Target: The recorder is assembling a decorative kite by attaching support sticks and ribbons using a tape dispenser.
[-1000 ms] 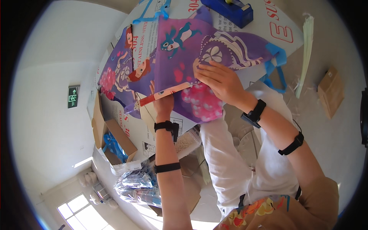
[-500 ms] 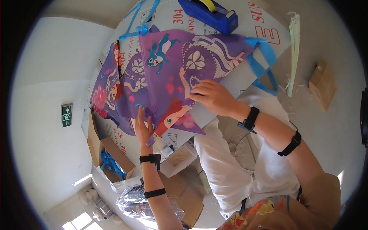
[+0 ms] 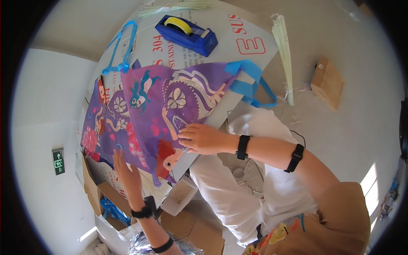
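A purple sheet printed with cartoon figures lies spread over the table, a blue ribbon running off its far right corner. My right hand rests on the near right edge of this sheet, beside a printed head with red hair, its fingers stretched and fairly flat. Farther left, my left hand is open with fingers pointing away from me, over the sheet's near left part. Whether its fingertips touch the sheet I cannot tell. Another purple printed piece lies at the left, partly under the first.
A blue tape dispenser stands toward the back of the table. Pale thin sticks are bundled at the right, near a brown cardboard box. An open carton with blue ribbons and a small white box sit low left.
The view has shifted, so the table appears farther left and lower. My left hand has come away from the sheet's near corner, which now lies flatter. My right hand's fingers have straightened on the edge.
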Motion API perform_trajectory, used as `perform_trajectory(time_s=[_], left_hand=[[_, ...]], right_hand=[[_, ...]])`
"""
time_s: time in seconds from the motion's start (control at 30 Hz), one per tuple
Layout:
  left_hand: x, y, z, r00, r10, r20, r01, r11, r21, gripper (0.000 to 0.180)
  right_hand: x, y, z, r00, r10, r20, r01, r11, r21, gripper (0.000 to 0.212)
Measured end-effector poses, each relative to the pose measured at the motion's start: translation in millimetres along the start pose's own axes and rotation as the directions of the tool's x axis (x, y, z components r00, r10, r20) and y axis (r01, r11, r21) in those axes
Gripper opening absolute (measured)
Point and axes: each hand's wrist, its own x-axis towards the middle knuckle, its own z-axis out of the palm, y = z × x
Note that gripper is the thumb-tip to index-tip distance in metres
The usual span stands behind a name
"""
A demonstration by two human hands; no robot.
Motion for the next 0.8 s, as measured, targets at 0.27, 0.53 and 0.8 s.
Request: perform_trajectory(time_s=[0.27,0.53,0.8], left_hand=[[-11.6,211.5,65.5,0.964,0.193,-0.180,-0.245,0.911,-0.333,0.050],[25.2,215.2,123.6,0.882,0.347,-0.318,-0.406,0.903,-0.140,0.030],[18.3,204.1,82.7,0.818,0.233,-0.526,-0.373,0.911,-0.177,0.029]], right_hand=[[-16.3,24.0,-95.8,0.453,0.882,-0.131,-0.353,0.313,0.881,0.025],[-51.7,25.6,-98.3,0.387,0.823,0.417,-0.199,-0.367,0.909,0.029],[27.6,66.7,-94.2,0.392,0.896,0.209,0.216,-0.311,0.925,0.042]])
